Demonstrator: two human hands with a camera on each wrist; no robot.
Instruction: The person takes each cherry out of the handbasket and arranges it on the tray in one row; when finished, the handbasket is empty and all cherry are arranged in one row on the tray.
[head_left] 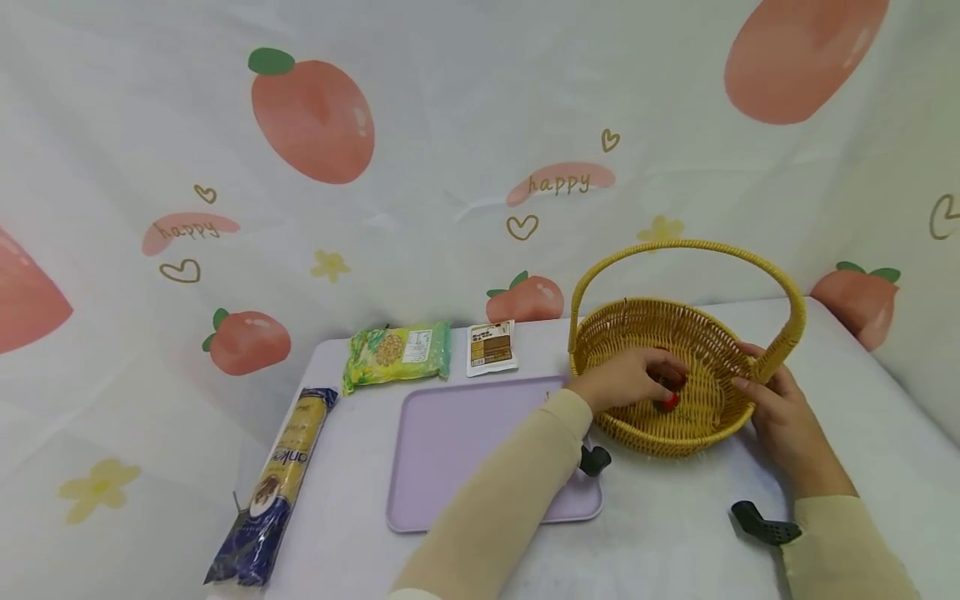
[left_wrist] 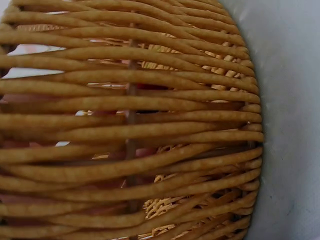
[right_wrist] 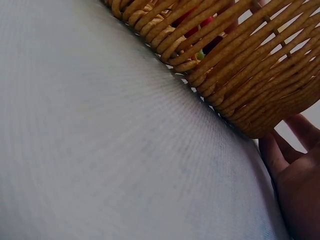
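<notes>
A yellow woven basket (head_left: 675, 446) with a tall arched handle (head_left: 690, 244) stands at the right of the table. My left hand (head_left: 628, 379) reaches over its near left rim, thumb and fingers curled round a dark red roundish thing (head_left: 672, 379) low inside. Just under the thumb shows a brighter red thing (head_left: 666, 404). Through the weave in the right wrist view, red (right_wrist: 206, 21) and a bit of green appear. My right hand (head_left: 783, 417) grips the basket's right side at the handle's base. Basket weave (left_wrist: 130, 120) covers most of the left wrist view and hides the left fingers.
Left of the basket lies a lilac tray (head_left: 465, 450), partly under my left forearm. Behind it are a green-yellow food packet (head_left: 397, 357) and a small brown-white sachet (head_left: 491, 348). A long blue-gold packet (head_left: 277, 492) lies along the left edge. A printed cloth hangs behind.
</notes>
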